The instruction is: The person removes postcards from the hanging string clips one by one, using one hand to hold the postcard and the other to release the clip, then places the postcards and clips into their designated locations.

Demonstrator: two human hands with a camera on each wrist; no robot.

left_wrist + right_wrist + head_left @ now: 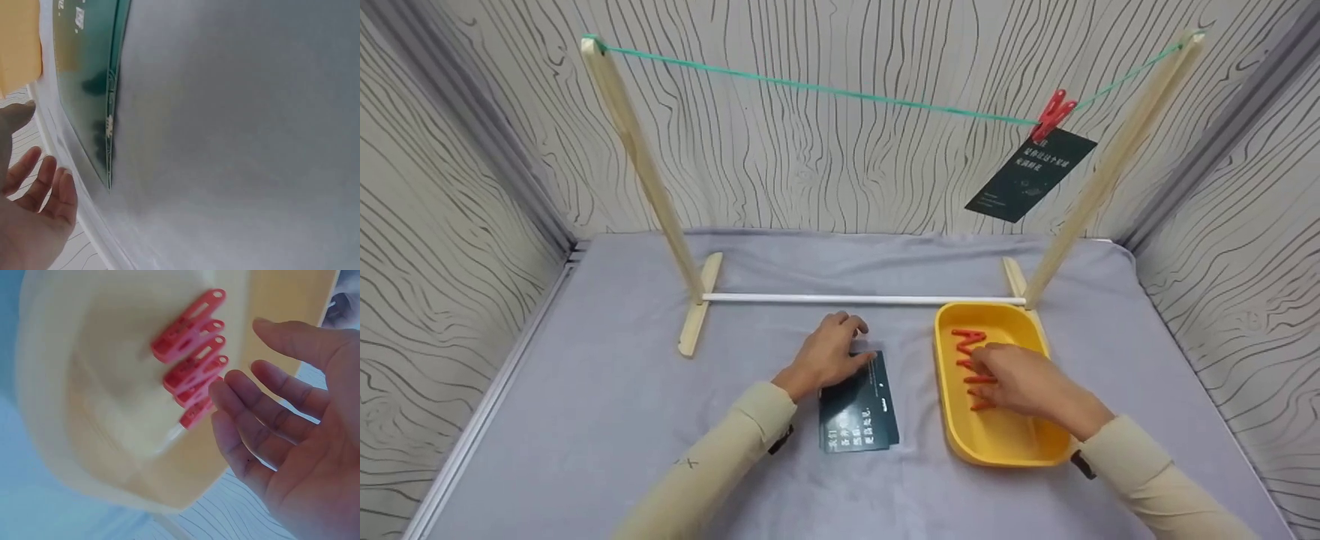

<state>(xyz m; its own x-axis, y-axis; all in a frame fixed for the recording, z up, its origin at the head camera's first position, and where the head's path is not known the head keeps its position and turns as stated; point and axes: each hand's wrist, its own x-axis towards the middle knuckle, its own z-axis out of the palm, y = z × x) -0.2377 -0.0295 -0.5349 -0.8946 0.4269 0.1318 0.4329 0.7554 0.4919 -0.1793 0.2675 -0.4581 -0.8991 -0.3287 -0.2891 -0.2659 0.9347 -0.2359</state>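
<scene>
Dark green printed cards (855, 409) lie stacked on the cloth. My left hand (829, 352) is at the far end of the stack, fingers loosely bent and nothing in its grasp; the left wrist view shows those fingers (39, 183) apart from the cards (84, 73). Inside a yellow tray (1009, 457) sit several red clothespins (969, 335) in a row. My right hand (1027, 382) hovers over them, hiding some. In the right wrist view its fingers (256, 422) are spread beside the clothespins (188, 326), gripping none; whether a fingertip touches one, I cannot tell.
A wooden stand rises behind, with a left post (641, 165), a right post (1114, 172) and a white bar (862, 299) low between them. A green string (810, 88) joins the post tops. One red clothespin (1054, 116) holds a dark card (1030, 176) on it.
</scene>
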